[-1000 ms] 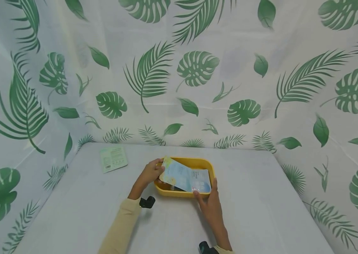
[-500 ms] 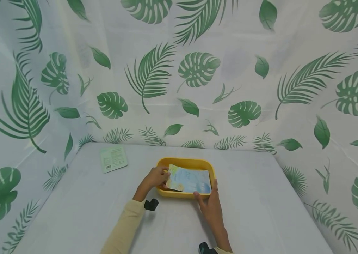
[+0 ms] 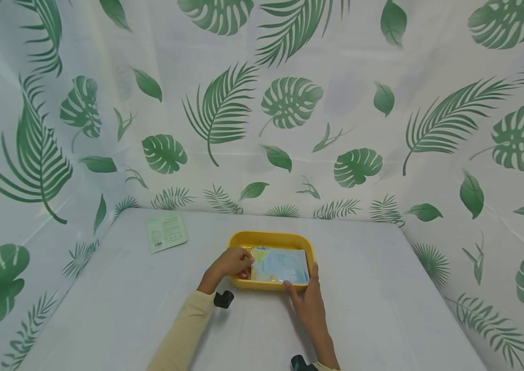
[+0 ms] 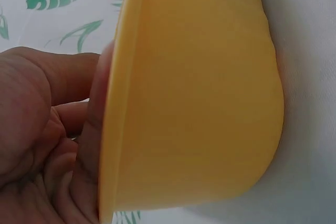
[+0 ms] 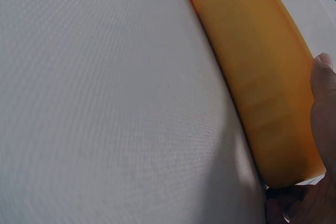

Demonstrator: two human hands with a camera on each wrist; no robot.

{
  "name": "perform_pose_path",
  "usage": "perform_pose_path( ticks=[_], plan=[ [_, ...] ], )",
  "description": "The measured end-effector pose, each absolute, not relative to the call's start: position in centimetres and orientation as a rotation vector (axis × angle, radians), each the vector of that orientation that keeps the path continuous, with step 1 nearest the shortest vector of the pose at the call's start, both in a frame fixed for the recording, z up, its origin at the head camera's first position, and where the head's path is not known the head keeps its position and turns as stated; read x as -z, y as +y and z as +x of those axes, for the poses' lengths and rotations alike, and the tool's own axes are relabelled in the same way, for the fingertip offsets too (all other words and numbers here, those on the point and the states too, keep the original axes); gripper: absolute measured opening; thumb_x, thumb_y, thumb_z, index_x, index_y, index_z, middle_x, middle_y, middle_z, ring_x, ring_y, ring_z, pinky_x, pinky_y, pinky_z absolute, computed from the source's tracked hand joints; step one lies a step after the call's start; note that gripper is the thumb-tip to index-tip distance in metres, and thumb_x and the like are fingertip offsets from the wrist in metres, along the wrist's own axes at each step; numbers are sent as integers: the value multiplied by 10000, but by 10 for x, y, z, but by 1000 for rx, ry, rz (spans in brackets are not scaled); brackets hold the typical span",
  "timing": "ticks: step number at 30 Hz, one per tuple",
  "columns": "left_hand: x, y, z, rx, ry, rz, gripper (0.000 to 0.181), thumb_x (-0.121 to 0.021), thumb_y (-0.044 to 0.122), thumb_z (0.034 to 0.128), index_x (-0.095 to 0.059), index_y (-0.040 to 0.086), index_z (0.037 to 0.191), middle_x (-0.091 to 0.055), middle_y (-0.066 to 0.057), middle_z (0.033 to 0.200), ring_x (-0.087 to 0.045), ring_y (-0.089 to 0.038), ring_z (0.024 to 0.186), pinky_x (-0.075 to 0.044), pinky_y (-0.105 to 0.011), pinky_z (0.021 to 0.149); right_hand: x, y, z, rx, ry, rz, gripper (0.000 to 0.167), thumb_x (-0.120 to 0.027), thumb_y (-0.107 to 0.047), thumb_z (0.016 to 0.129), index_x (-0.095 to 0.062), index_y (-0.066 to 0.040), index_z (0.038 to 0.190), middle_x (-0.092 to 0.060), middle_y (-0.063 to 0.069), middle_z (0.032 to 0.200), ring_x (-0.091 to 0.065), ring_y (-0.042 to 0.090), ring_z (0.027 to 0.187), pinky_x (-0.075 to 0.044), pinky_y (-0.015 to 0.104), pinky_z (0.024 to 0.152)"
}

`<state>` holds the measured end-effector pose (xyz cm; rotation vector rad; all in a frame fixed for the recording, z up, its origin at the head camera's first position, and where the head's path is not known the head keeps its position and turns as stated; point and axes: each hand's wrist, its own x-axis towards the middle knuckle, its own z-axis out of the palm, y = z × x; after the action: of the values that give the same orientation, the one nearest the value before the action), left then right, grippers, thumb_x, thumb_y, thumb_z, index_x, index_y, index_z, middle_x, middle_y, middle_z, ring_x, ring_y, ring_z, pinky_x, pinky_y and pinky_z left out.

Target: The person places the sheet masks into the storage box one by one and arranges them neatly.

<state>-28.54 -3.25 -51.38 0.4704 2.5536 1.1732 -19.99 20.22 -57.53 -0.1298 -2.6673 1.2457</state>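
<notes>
A yellow plastic box (image 3: pixel 271 286), open at the top, stands on the white table. Flat inside it lies a light blue packet (image 3: pixel 280 264) with a yellow floral corner. My left hand (image 3: pixel 234 262) reaches over the box's left rim, fingers curled at the packet's left edge, which they appear to pinch. In the left wrist view the box wall (image 4: pixel 194 93) hides those fingertips. My right hand (image 3: pixel 309 301) grips the front right corner of the box, its thumb (image 5: pixel 323 77) on the rim and its fingers round the side.
A pale green packet (image 3: pixel 166 232) with a barcode lies at the back left of the white table (image 3: pixel 373 299). Behind and at the sides hangs a white cloth with green leaves (image 3: pixel 292 102). Each wrist wears a small black camera (image 3: pixel 223 299).
My left hand has moved right and down into the box, and the blue packet has gone from tilted over the rim to lying flat. The right hand has stayed in place.
</notes>
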Motion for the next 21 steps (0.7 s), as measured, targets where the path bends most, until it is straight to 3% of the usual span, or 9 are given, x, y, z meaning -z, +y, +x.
perform_pose_path(
  ticks=[6,12,21],
  plan=[
    [517,-29,-287,-1116,2577,437,276,-567,226,990,-673,4,1114,-680,-17,693,-590,-78,542,-502,-213,542,576,202,-200,-1256,-2668,-136,1017,-619,-525,910,41,-125,1573,-161,256,1602,-244,430,1454,-285,578,1136],
    [516,-33,-288,-1202,2495,464,383,-561,268,994,-621,1,1262,-734,-76,891,-676,-119,654,-552,-248,594,576,202,-202,-1258,-2685,-138,1028,-618,-533,907,57,-133,1571,-145,234,1613,-238,411,1464,-275,559,1151],
    [516,-36,-287,-1003,2491,675,515,-586,349,974,-517,70,1402,-740,-22,931,-613,-80,620,-501,-245,647,577,202,-201,-1261,-2693,-146,1024,-615,-529,911,54,-122,1571,-152,242,1609,-239,417,1461,-276,561,1149]
  ],
)
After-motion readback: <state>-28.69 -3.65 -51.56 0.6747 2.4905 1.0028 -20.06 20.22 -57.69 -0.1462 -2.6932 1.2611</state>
